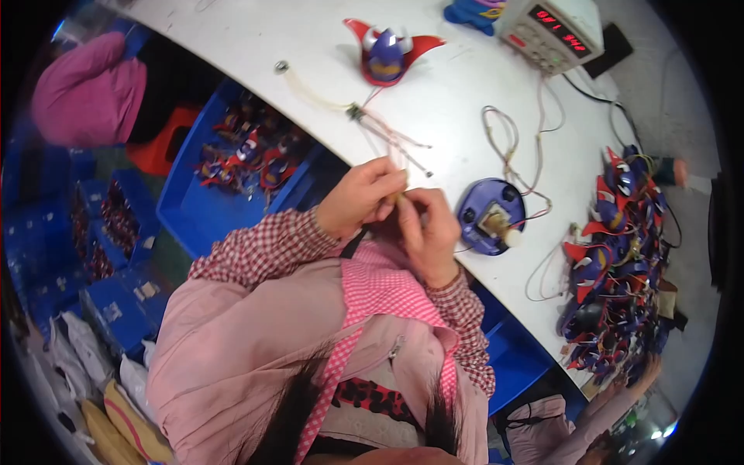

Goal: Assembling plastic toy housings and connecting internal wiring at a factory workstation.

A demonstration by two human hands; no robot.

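My left hand [363,195] and my right hand [431,233] meet over the table's near edge, fingertips pinched close together. Thin pale wires [393,147] run down into the left fingers. What the right fingertips grip is too small to make out. The wires join a small green circuit board [356,112], from which other leads fan out on the white table [449,101]. A pale cable links that board to a small round part [282,67]. Beyond stands a purple toy figure with red wings [385,58]. Right of my right hand lies a purple round toy base [490,217].
A power supply with a red display [554,35] stands at the far right, its cables trailing across the table. Several similar toys [620,263] are heaped along the right. A blue bin [209,194] of toy parts is at left. Other people sit at left and lower right.
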